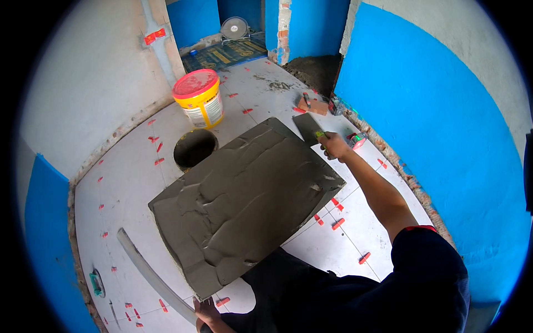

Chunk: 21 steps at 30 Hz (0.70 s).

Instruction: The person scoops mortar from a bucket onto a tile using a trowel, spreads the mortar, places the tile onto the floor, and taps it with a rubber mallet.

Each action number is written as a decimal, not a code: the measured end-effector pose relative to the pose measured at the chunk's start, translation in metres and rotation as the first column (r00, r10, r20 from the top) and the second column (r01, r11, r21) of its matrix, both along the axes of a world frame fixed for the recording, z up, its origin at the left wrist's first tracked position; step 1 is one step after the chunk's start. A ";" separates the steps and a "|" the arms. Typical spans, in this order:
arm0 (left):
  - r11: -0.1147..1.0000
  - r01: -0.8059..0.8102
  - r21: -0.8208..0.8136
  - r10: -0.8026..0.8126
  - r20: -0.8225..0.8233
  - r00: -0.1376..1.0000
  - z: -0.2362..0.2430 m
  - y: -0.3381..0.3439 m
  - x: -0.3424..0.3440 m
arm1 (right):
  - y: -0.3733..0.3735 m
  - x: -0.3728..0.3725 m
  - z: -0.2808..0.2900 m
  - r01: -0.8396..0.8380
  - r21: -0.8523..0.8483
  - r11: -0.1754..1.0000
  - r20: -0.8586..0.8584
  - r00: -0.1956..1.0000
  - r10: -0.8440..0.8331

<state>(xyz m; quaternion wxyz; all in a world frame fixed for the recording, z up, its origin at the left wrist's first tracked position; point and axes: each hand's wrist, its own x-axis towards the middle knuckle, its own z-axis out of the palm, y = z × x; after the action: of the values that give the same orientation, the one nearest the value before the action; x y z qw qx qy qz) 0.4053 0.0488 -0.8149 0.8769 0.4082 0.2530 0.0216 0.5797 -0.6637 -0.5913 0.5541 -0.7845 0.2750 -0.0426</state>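
Note:
A rectangular slab (261,205) coated in wet grey mortar is tilted across the middle of the view above my dark-clad legs. My right hand (333,145) is closed round the yellow-green handle of a flat steel trowel (305,127), whose blade is at the slab's upper right edge. My left hand (208,313) grips the slab's near lower corner, its fingers partly hidden. A long curved-looking grey bar (150,266) lies to the left, its end near that hand. A dark mortar-stained bucket (191,158) stands just beyond the slab.
A yellow bucket with red lid (197,105), a brick (315,106) and red boxes (358,141) stand on white tiles dotted with red clips (337,223). A suction cup (97,283) lies left. Blue-painted walls (433,139) flank me; a fan (235,28) and mortar heap (313,72) are behind.

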 end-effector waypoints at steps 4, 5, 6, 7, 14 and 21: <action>1.000 0.017 0.012 -0.017 -0.010 1.000 0.000 0.000 0.001 | 0.007 0.012 0.021 -0.058 -0.074 0.996 0.011 0.998 0.059; 1.000 0.021 0.020 -0.020 -0.020 1.000 -0.001 0.001 0.003 | 0.012 0.017 0.032 -0.092 -0.015 0.996 0.016 0.996 0.092; 0.999 0.027 0.026 -0.026 -0.036 0.999 -0.004 0.002 0.004 | 0.018 0.023 0.038 -0.151 0.007 0.988 0.016 0.988 0.151; 0.999 0.034 0.032 -0.032 -0.051 0.998 -0.006 0.002 0.006 | 0.024 0.029 0.046 -0.209 0.030 0.978 0.018 0.978 0.208; 0.996 0.037 0.083 -0.029 -0.089 0.996 -0.014 0.003 0.019 | 0.029 -0.001 0.077 -0.303 0.208 0.930 -0.192 0.920 0.342; 0.926 0.028 0.376 -0.018 -0.030 0.999 -0.003 -0.008 0.031 | 0.053 -0.137 0.097 -0.295 0.081 0.952 -0.312 0.900 0.306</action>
<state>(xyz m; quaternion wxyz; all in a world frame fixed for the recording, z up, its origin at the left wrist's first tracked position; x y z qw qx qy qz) 0.4363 0.0411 -0.8175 0.7792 0.5720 0.2506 0.0543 0.4429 -0.6104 -0.4939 0.5142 -0.8051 0.2378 0.1758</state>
